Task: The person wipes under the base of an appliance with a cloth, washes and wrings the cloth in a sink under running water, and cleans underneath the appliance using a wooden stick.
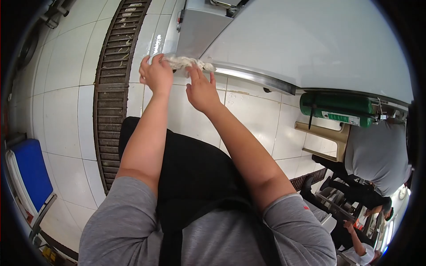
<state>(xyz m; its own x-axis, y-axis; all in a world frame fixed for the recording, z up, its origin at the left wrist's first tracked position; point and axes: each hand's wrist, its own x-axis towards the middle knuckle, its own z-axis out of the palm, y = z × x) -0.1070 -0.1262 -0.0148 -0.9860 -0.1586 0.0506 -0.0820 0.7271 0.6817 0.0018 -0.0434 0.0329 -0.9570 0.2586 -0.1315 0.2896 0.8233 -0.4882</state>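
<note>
A twisted, off-white cloth (188, 62), slightly blurred, stretches sideways along the lower metal edge of a light grey panel. My left hand (158, 76) is at its left end, with bent fingers that appear closed on the cloth. Just right of it, my right hand (203, 92) has its fingers stretched out and apart, the fingertips touching the cloth's right part. Whether the cloth rests against the metal edge (248, 77) or hangs just in front of it, I cannot tell.
A slatted floor drain (111, 106) runs along the white tiles at left. A blue-topped object (31, 170) stands at far left. On the right are a green gas cylinder (337, 108), a beige stool (328, 137) and other people (377, 150) at work.
</note>
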